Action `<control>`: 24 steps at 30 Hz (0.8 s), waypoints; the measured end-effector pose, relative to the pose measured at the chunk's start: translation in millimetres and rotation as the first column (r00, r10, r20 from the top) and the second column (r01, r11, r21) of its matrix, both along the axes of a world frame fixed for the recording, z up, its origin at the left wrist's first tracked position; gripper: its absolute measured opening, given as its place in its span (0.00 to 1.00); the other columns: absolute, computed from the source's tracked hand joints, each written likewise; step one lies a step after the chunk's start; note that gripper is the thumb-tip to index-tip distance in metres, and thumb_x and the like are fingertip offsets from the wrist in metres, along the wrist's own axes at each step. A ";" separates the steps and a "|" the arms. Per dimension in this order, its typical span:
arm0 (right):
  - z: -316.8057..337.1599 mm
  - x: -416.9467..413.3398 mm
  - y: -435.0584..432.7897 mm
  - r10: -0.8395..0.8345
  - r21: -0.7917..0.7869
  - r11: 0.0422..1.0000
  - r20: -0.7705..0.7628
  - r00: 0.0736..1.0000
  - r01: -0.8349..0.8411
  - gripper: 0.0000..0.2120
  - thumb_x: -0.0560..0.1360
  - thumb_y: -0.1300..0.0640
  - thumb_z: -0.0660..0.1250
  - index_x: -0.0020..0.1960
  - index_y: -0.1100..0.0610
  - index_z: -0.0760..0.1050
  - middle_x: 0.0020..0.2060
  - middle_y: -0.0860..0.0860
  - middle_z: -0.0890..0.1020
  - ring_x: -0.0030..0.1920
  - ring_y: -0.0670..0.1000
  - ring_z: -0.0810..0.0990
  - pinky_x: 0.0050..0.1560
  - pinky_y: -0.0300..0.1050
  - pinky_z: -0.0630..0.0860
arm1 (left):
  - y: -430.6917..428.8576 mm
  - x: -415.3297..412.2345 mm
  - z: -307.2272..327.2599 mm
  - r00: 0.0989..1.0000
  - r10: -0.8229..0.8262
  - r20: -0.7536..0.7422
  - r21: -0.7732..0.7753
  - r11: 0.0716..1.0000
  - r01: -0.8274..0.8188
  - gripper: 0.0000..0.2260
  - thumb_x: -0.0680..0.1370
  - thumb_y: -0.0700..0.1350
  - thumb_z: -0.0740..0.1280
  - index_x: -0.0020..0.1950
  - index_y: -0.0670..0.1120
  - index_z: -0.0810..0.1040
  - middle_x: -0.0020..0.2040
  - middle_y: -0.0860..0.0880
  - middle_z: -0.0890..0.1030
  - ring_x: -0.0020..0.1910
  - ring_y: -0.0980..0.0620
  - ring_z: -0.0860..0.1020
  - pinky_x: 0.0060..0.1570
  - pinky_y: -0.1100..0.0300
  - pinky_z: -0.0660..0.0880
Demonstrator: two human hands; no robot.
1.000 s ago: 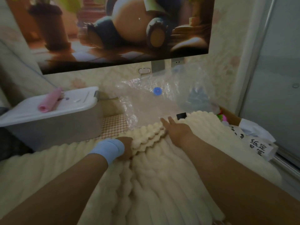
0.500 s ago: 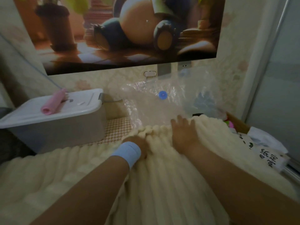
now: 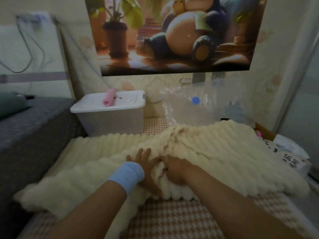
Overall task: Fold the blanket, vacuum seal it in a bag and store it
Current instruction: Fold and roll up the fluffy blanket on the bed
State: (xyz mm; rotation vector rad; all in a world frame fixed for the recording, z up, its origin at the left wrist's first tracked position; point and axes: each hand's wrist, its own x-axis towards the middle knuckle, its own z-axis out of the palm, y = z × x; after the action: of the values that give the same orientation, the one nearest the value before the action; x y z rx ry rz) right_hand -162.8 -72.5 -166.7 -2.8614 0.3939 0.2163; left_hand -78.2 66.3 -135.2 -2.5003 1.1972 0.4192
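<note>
Both hands have drawn back from the blanket's far edge by the bag to its near edge, and the view now takes in more of the room. The left hand (image 3: 144, 163), with a blue wristband (image 3: 127, 175) on the wrist, lies flat on the blanket (image 3: 224, 149) with its fingers straight and spread, holding nothing. Touching it on the right, the right hand (image 3: 176, 169) curls its fingers round a bunched ridge of the blanket and grips it.

The cream, ribbed blanket lies spread in front of the white storage box (image 3: 110, 118), on the person's side of it, and reaches well out to the box's right. It rests on a checked mat (image 3: 172, 219). The clear vacuum bag (image 3: 183, 111), with its blue valve (image 3: 196, 100), leans against the wall just right of the box, behind the blanket's far edge. A pink roll (image 3: 109, 98) lies on the box's lid. A grey bed (image 3: 34, 121) stands to the box's left, and a cartoon poster (image 3: 172, 40) hangs above and to the right of the box.
</note>
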 end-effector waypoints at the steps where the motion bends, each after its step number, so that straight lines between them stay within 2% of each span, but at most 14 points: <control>1: -4.2 1.4 6.4 -0.004 -0.035 0.999 -0.073 0.997 0.002 0.33 0.80 0.50 0.59 0.80 0.49 0.48 0.77 0.55 0.61 0.75 0.57 0.63 0.73 0.59 0.60 | 13.6 -1.6 -4.9 1.000 0.006 -0.003 0.015 1.000 -0.006 0.58 0.61 0.74 0.69 0.74 0.61 0.30 0.76 0.50 0.29 0.75 0.43 0.32 0.71 0.34 0.40; 2: -4.8 2.3 15.0 -0.021 -0.087 0.996 -0.071 0.997 0.014 0.33 0.79 0.49 0.60 0.80 0.50 0.48 0.76 0.56 0.62 0.73 0.58 0.65 0.72 0.60 0.62 | 29.3 -3.8 -9.2 1.000 0.013 -0.004 0.020 1.000 -0.013 0.59 0.61 0.73 0.70 0.73 0.60 0.28 0.76 0.50 0.29 0.75 0.43 0.32 0.72 0.34 0.40; 4: -0.9 6.4 31.4 -0.056 -0.168 0.983 0.077 0.995 0.068 0.34 0.79 0.50 0.60 0.80 0.53 0.48 0.75 0.57 0.63 0.71 0.59 0.68 0.69 0.60 0.64 | 57.2 -4.9 -12.9 0.999 0.016 0.027 -0.001 1.000 -0.016 0.61 0.62 0.70 0.72 0.73 0.58 0.26 0.76 0.49 0.30 0.76 0.43 0.34 0.73 0.36 0.41; 6: 3.4 8.4 48.0 -0.042 -0.209 0.973 0.235 0.971 0.093 0.38 0.79 0.50 0.61 0.80 0.55 0.43 0.78 0.59 0.54 0.68 0.60 0.70 0.62 0.56 0.70 | 78.0 -3.7 -8.7 0.996 0.039 0.078 -0.068 0.997 -0.034 0.60 0.63 0.68 0.73 0.74 0.57 0.27 0.77 0.49 0.32 0.77 0.42 0.37 0.73 0.38 0.44; 8: 1.7 9.6 65.0 0.007 -0.213 0.975 0.318 0.948 0.064 0.40 0.79 0.50 0.61 0.80 0.50 0.37 0.79 0.60 0.44 0.64 0.62 0.73 0.53 0.54 0.75 | 99.6 -0.9 -4.1 0.988 0.073 0.135 -0.196 0.979 -0.046 0.55 0.66 0.66 0.72 0.77 0.56 0.33 0.79 0.48 0.39 0.77 0.43 0.45 0.74 0.41 0.51; 9: 0.3 8.8 71.0 0.043 -0.213 0.976 0.354 0.934 0.036 0.41 0.79 0.50 0.62 0.80 0.45 0.37 0.79 0.60 0.44 0.63 0.62 0.74 0.50 0.53 0.75 | 107.7 0.0 -2.7 0.980 0.074 0.184 -0.265 0.964 -0.023 0.51 0.68 0.65 0.71 0.78 0.56 0.39 0.79 0.47 0.44 0.76 0.43 0.50 0.73 0.43 0.55; 12: 3.7 9.7 88.3 0.206 -0.343 0.937 0.372 0.905 -0.072 0.40 0.73 0.43 0.66 0.79 0.39 0.48 0.78 0.56 0.51 0.60 0.58 0.75 0.49 0.51 0.75 | 133.7 -0.7 1.3 0.945 0.068 0.319 -0.406 0.911 0.072 0.39 0.69 0.64 0.68 0.75 0.54 0.56 0.72 0.48 0.61 0.68 0.44 0.64 0.64 0.47 0.66; 14: 11.8 14.7 100.6 0.244 -0.416 0.905 0.329 0.912 -0.092 0.31 0.73 0.40 0.65 0.74 0.43 0.62 0.72 0.53 0.65 0.56 0.55 0.78 0.51 0.50 0.77 | 145.1 -1.9 3.5 0.968 0.066 0.243 -0.480 0.875 0.060 0.37 0.68 0.66 0.68 0.72 0.54 0.60 0.67 0.50 0.65 0.63 0.46 0.69 0.58 0.49 0.71; 15: 17.0 19.6 109.3 0.194 -0.407 0.912 0.325 0.926 -0.048 0.24 0.76 0.42 0.63 0.70 0.47 0.68 0.67 0.52 0.71 0.55 0.54 0.79 0.53 0.51 0.77 | 149.5 -2.2 3.5 0.986 0.060 0.155 -0.499 0.866 0.026 0.41 0.65 0.70 0.67 0.72 0.55 0.59 0.66 0.51 0.65 0.62 0.46 0.70 0.58 0.49 0.72; 17: 24.7 29.0 123.8 -0.057 -0.195 0.972 0.359 0.932 0.135 0.16 0.80 0.47 0.57 0.63 0.53 0.74 0.61 0.53 0.78 0.58 0.54 0.78 0.59 0.49 0.75 | 152.5 -5.0 -1.3 0.998 0.054 -0.041 -0.439 0.896 -0.067 0.54 0.57 0.76 0.68 0.76 0.57 0.49 0.73 0.51 0.58 0.69 0.45 0.64 0.66 0.46 0.67; 18: 28.2 33.5 129.3 -0.179 -0.048 0.977 0.363 0.915 0.210 0.16 0.80 0.48 0.57 0.61 0.55 0.76 0.59 0.53 0.79 0.58 0.54 0.78 0.58 0.48 0.74 | 154.2 -6.6 -4.6 0.995 0.063 -0.071 -0.368 0.926 -0.085 0.60 0.56 0.76 0.68 0.77 0.57 0.41 0.77 0.52 0.49 0.75 0.44 0.55 0.71 0.44 0.60; 20: 33.2 43.2 138.9 -0.291 0.125 0.956 0.314 0.904 0.265 0.16 0.78 0.48 0.58 0.56 0.57 0.77 0.55 0.55 0.81 0.53 0.56 0.79 0.50 0.45 0.74 | 158.5 -3.5 -12.4 0.996 0.078 0.043 -0.257 0.964 -0.065 0.64 0.56 0.75 0.70 0.76 0.55 0.30 0.78 0.52 0.37 0.77 0.44 0.44 0.74 0.43 0.52; 22: 35.1 52.3 142.7 -0.349 0.191 0.934 0.299 0.888 0.302 0.14 0.77 0.46 0.60 0.49 0.56 0.76 0.48 0.54 0.80 0.44 0.54 0.77 0.44 0.44 0.72 | 160.1 9.0 -12.3 0.978 0.112 0.177 -0.270 0.961 -0.061 0.59 0.62 0.70 0.71 0.76 0.55 0.32 0.78 0.49 0.45 0.76 0.42 0.52 0.71 0.42 0.59; 24: 36.1 62.5 141.7 -0.431 0.236 0.898 0.301 0.851 0.371 0.13 0.76 0.46 0.62 0.44 0.56 0.74 0.41 0.51 0.78 0.38 0.51 0.75 0.40 0.43 0.70 | 158.4 27.5 1.5 0.966 0.155 0.206 -0.324 0.942 -0.082 0.45 0.68 0.62 0.71 0.77 0.57 0.48 0.71 0.47 0.66 0.66 0.42 0.69 0.61 0.46 0.71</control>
State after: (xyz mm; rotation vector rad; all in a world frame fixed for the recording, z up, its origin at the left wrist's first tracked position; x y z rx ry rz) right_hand -100.3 69.2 -130.7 -2.5020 0.8399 -0.3150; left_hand -50.8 224.7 -133.7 -2.8055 1.0942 -0.0406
